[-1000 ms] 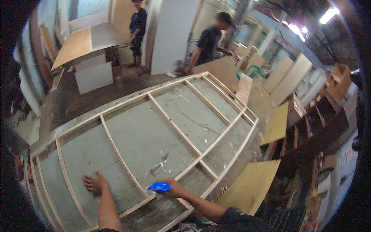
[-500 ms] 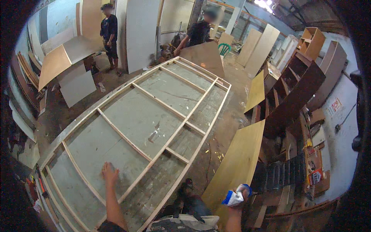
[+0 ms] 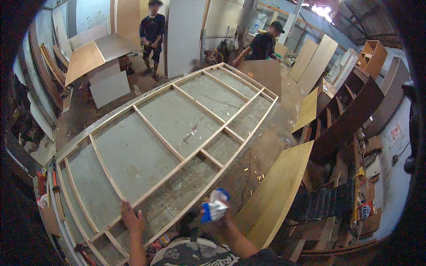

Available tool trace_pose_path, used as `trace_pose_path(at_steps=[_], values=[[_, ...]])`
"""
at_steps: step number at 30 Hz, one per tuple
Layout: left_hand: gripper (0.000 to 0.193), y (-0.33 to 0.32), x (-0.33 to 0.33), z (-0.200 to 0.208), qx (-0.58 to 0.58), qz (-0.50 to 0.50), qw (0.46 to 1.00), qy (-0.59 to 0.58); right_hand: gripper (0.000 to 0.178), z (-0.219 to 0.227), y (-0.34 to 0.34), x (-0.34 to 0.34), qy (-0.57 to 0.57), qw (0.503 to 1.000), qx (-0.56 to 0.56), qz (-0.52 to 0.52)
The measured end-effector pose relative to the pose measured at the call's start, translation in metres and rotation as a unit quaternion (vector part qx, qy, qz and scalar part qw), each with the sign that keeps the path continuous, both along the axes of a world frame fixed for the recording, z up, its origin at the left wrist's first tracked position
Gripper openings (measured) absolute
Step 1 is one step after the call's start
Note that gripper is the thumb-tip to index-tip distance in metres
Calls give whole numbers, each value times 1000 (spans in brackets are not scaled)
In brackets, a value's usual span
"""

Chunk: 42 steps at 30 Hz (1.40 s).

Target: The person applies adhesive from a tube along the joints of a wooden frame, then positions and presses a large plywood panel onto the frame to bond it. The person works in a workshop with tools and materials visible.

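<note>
A large wooden frame (image 3: 156,132) of thin pale bars lies flat on a grey worktop (image 3: 117,150). My left hand (image 3: 132,218) rests on a bar of the frame near its close end, fingers stretched out, holding nothing. My right hand (image 3: 227,217) is closed round a crumpled blue and white plastic packet (image 3: 215,208), raised beside the frame's right edge. What the packet contains is hidden.
One person (image 3: 152,33) stands beyond the worktop at the left. Another person (image 3: 262,44) stands at its far end beside a brown board (image 3: 262,75). On the right are a yellowish panel (image 3: 279,190) and a dark shelf unit (image 3: 348,113). Tools (image 3: 55,181) lie at the left edge.
My right hand has brought the packet left and up, closer to the frame. My left hand has moved from above the worktop onto a frame bar. The view has shifted.
</note>
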<state>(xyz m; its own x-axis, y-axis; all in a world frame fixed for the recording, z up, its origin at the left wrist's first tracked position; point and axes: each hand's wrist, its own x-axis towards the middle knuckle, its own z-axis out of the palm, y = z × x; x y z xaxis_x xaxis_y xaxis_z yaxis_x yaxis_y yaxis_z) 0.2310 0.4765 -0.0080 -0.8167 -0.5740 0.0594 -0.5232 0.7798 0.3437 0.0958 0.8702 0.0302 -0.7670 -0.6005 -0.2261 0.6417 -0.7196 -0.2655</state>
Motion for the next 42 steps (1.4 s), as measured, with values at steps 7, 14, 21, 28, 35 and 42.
trace_pose_path(at_steps=[7, 14, 21, 28, 35, 42], values=[[75, -5, 33, -3, -7, -22, 1000, 11, 89, -19, -41, 109, -43, 991, 31, 120], [49, -12, 31, -12, -32, -39, 991, 123, 85, -35, 51, 172, -106, 975, 193, 43], [37, -62, -12, 0, 81, 40, 978, 189, 47, -12, 88, 57, 47, 965, 205, -155], [51, -74, -19, 16, 259, 150, 953, 49, 47, 56, -44, -37, 145, 905, 370, -153], [52, -78, -15, 9, 278, 139, 950, 22, 37, 102, -266, -120, 317, 854, 410, 47], [60, -81, -20, 10, 219, 125, 968, 16, 26, 61, -450, -203, 621, 649, 424, 118]])
